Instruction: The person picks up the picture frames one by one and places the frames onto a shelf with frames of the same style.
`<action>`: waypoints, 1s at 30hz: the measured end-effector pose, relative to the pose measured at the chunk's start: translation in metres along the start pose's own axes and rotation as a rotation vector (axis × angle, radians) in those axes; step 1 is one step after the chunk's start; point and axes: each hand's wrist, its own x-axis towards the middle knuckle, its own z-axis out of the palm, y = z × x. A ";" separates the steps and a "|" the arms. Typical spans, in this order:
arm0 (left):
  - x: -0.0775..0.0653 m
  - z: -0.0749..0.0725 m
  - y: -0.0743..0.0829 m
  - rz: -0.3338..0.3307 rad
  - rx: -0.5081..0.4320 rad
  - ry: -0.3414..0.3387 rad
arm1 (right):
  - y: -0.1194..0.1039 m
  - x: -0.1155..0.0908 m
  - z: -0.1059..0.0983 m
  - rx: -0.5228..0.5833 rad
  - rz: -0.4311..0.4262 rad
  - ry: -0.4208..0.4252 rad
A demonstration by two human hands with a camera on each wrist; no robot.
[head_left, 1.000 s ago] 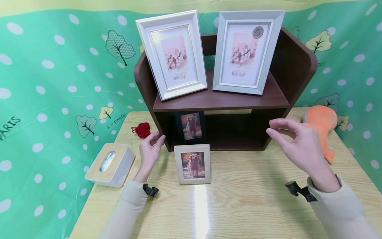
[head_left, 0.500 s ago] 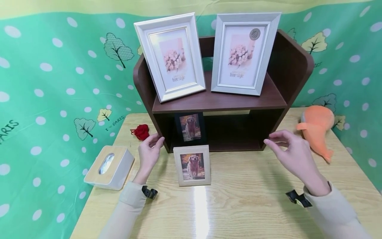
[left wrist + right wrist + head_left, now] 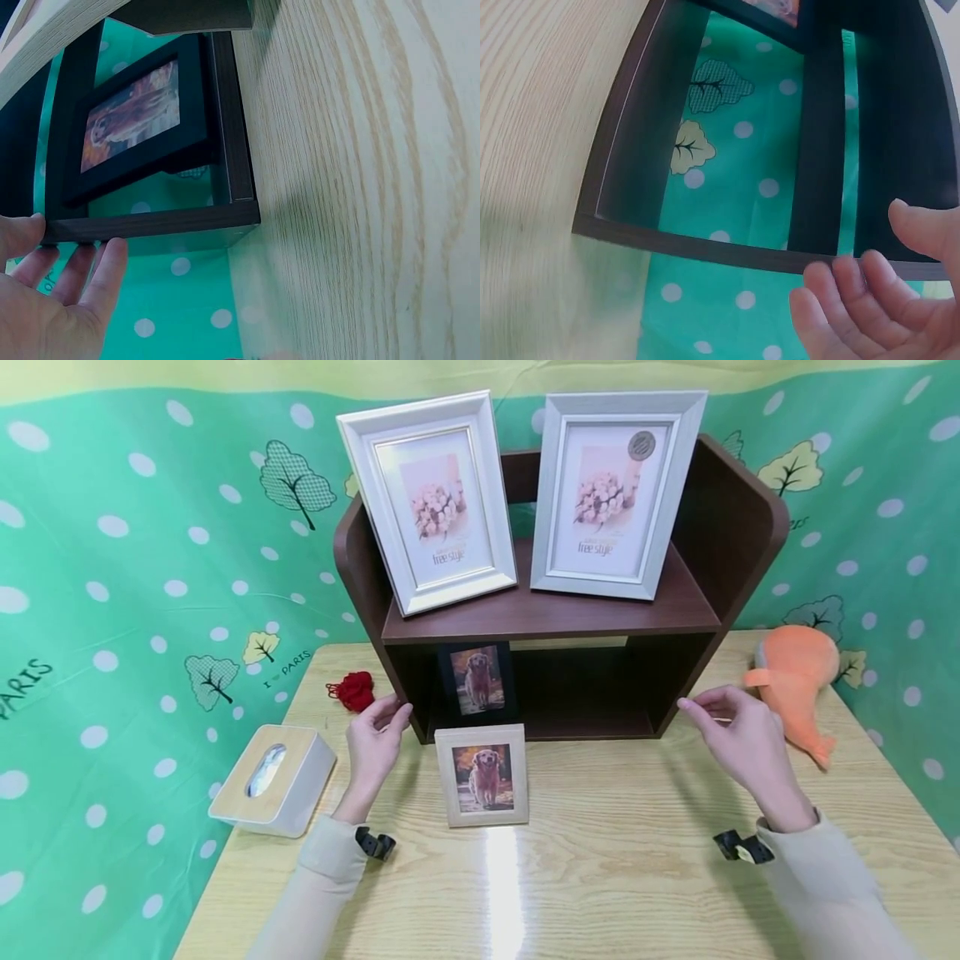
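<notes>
A dark brown two-tier desktop shelf (image 3: pixel 555 618) stands on the wooden table. My left hand (image 3: pixel 375 747) pinches the front edge of its left side panel, thumb in front and fingers along the outside. By the right side panel, my right hand (image 3: pixel 738 739) holds nothing; its fingers are loosely bent and its thumb stands off the panel in the right wrist view. A black picture frame (image 3: pixel 480 681) with a dog photo leans inside the lower tier at left. Before the shelf stands a beige picture frame (image 3: pixel 483 777) with the same photo. Silver-white (image 3: pixel 448 518) and pale grey (image 3: pixel 609 510) frames stand on the upper tier.
At the left edge of the table sits a tissue box (image 3: pixel 273 781) with a wooden lid. Red yarn (image 3: pixel 354 691) lies behind my left hand. An orange plush toy (image 3: pixel 798 685) lies right of the shelf. A green dotted cloth (image 3: pixel 150 610) hangs behind.
My right hand came left to the shelf's right panel, then drew slightly back to the right. My left hand keeps its place at the left panel. The view shifted a little.
</notes>
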 end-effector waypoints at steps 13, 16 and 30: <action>0.006 0.001 -0.036 0.002 -0.023 0.025 | 0.009 0.015 0.011 0.031 0.035 0.082; 0.006 0.000 -0.036 0.002 -0.015 0.029 | 0.009 0.018 0.012 0.034 0.025 0.078; -0.001 0.000 0.002 0.002 0.024 0.004 | 0.012 0.027 0.020 0.027 -0.001 0.076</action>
